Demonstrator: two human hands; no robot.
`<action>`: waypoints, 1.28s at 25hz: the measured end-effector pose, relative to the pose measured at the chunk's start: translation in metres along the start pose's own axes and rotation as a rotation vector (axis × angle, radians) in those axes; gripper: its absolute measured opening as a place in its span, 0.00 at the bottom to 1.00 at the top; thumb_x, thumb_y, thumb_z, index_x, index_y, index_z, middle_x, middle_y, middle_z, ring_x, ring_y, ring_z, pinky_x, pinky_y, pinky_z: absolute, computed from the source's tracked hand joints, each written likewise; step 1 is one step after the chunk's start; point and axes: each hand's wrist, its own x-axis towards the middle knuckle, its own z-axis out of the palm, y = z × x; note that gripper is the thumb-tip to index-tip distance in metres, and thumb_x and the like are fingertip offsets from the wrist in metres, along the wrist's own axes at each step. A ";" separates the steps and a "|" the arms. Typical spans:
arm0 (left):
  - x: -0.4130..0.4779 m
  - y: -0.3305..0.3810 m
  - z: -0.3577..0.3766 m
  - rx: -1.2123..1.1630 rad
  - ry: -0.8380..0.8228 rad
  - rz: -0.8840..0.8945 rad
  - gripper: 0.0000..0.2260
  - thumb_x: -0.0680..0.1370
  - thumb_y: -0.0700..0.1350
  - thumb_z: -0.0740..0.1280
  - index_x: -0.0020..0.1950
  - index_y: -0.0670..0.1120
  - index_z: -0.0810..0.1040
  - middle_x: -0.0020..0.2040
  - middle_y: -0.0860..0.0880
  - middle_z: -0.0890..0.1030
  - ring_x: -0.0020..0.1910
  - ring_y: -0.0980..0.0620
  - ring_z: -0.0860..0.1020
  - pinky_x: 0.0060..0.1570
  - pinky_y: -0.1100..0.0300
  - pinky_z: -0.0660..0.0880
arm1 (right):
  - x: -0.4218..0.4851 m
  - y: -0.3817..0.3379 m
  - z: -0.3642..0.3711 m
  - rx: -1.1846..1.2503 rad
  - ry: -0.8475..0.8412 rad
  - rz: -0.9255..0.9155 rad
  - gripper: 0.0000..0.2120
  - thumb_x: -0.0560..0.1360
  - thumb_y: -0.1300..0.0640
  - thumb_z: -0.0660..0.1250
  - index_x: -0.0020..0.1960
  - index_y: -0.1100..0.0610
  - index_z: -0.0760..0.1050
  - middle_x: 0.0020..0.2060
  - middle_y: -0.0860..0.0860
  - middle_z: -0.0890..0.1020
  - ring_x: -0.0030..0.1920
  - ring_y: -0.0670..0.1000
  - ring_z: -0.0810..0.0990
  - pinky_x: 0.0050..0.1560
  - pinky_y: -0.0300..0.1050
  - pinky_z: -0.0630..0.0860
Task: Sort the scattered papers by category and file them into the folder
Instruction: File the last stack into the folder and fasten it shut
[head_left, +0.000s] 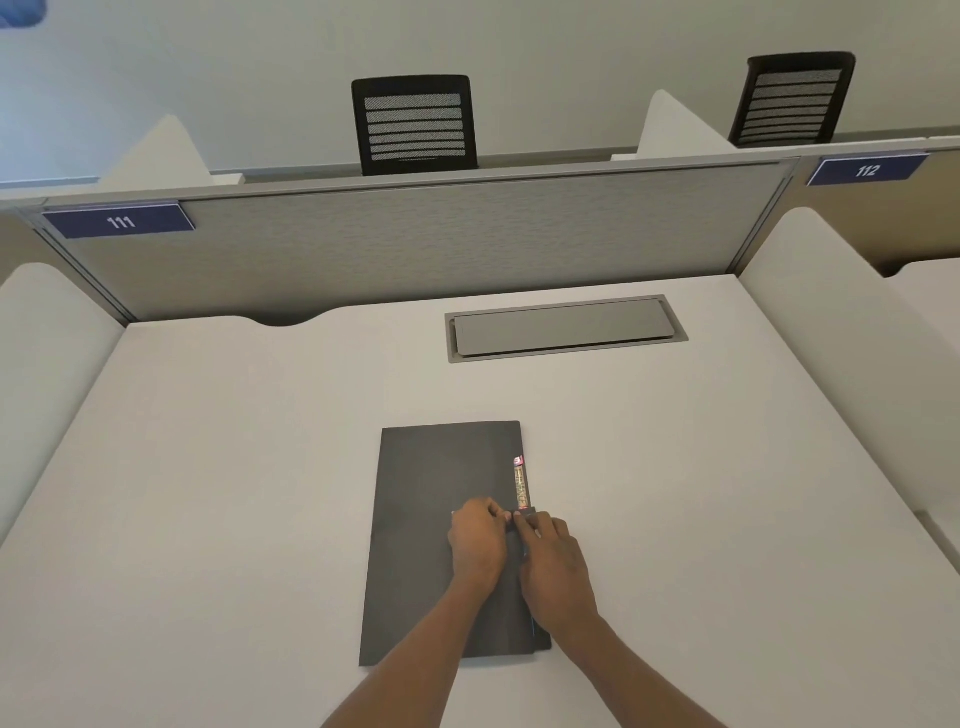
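Dark folder lies closed, lower centre of table, long axis up-frame; left hand and right hand meet at its right edge, fingers curled, pinching that edge just below the protruding printed paper strip.

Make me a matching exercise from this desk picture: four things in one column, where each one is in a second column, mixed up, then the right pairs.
Things:
1. folder
2. hatch
3. sign 111
4. sign 112

Places:
A. at the left end of the partition
B. set into the desk, beyond the folder
C. far right, on the next partition along
D. flat on the desk, under the left hand and right hand

Pairs: 1-D, 2-B, 3-A, 4-C
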 end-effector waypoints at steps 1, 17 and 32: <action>0.001 0.000 0.000 0.001 -0.004 -0.003 0.09 0.83 0.41 0.67 0.48 0.39 0.84 0.46 0.42 0.86 0.48 0.42 0.85 0.53 0.47 0.82 | 0.000 0.000 0.000 0.003 0.002 0.003 0.28 0.82 0.58 0.59 0.82 0.48 0.62 0.75 0.46 0.69 0.71 0.50 0.69 0.70 0.43 0.70; 0.004 -0.007 0.001 -0.009 -0.056 0.010 0.08 0.81 0.37 0.68 0.46 0.36 0.84 0.46 0.39 0.87 0.44 0.43 0.84 0.51 0.49 0.82 | 0.001 0.004 0.002 0.206 0.053 0.040 0.22 0.82 0.61 0.60 0.75 0.49 0.73 0.68 0.46 0.74 0.67 0.49 0.73 0.65 0.39 0.75; -0.004 -0.003 0.007 0.072 0.094 0.046 0.05 0.82 0.41 0.68 0.51 0.43 0.72 0.51 0.45 0.75 0.47 0.43 0.78 0.52 0.45 0.79 | -0.006 -0.002 0.011 -0.020 0.020 -0.026 0.25 0.86 0.56 0.57 0.82 0.50 0.58 0.78 0.52 0.66 0.72 0.53 0.71 0.71 0.45 0.73</action>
